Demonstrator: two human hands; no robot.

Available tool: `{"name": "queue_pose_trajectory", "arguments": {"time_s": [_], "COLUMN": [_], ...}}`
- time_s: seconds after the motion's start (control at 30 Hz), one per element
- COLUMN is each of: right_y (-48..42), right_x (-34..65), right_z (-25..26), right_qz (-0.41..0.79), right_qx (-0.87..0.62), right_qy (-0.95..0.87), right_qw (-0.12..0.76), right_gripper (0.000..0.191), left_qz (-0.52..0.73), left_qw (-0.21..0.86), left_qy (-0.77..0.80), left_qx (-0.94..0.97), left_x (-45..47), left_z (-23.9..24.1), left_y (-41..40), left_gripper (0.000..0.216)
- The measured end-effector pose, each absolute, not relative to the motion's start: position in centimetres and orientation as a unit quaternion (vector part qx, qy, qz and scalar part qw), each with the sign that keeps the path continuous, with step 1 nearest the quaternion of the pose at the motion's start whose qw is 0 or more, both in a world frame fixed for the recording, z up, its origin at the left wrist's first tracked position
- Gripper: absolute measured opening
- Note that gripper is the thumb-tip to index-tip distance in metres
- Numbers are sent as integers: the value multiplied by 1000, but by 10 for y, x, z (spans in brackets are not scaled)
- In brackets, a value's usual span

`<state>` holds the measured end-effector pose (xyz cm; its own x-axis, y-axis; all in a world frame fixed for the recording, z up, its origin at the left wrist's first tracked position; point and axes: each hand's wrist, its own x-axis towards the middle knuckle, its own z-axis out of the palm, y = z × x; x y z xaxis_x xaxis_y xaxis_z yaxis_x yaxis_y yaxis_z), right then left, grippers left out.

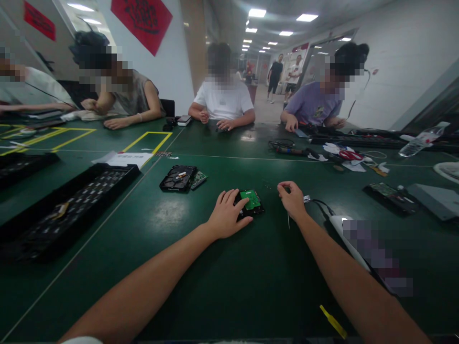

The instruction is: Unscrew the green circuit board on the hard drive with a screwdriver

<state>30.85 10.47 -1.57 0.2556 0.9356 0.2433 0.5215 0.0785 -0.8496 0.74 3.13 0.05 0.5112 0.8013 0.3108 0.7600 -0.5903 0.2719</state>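
left hand (225,217) grip clasps hard drive (252,200); right hand (293,200) grip pinches perhaps a screwdriver (288,220).

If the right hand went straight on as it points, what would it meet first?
Likely nothing close: the right hand faces bare green table, just right of the hard drive; depth is unclear.

Left hand (225,215) spread flat, right hand (292,199) pinching.

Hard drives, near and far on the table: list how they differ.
The near hard drive sits under the left hand, green circuit side up; the far hard drive lies untouched, dark side up, a separate green board beside it. Both lie flat on the table.
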Motion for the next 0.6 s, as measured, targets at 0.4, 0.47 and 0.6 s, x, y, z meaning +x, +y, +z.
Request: {"name": "queue_pose_trajectory", "arguments": {"time_s": [0.4, 0.47, 0.6], "right_y": [84, 80, 71], "right_x": [295, 292, 284], "right_z": [-8, -5, 0], "right_qz": [327, 340, 319], "right_qx": [-598, -596, -597], "right_qy": [-568, -570, -612], "right_qw": [461, 452, 409], "right_gripper": [36, 35, 33], "left_qz": [204, 211, 218], "left_qw": [50, 55, 65], "left_qy": [442, 443, 435], "left_qx": [872, 870, 871], "left_x": [7, 7, 6], "left_z": [4, 4, 5], "left_y": [30, 31, 32], "left_gripper": [63, 66, 63]}}
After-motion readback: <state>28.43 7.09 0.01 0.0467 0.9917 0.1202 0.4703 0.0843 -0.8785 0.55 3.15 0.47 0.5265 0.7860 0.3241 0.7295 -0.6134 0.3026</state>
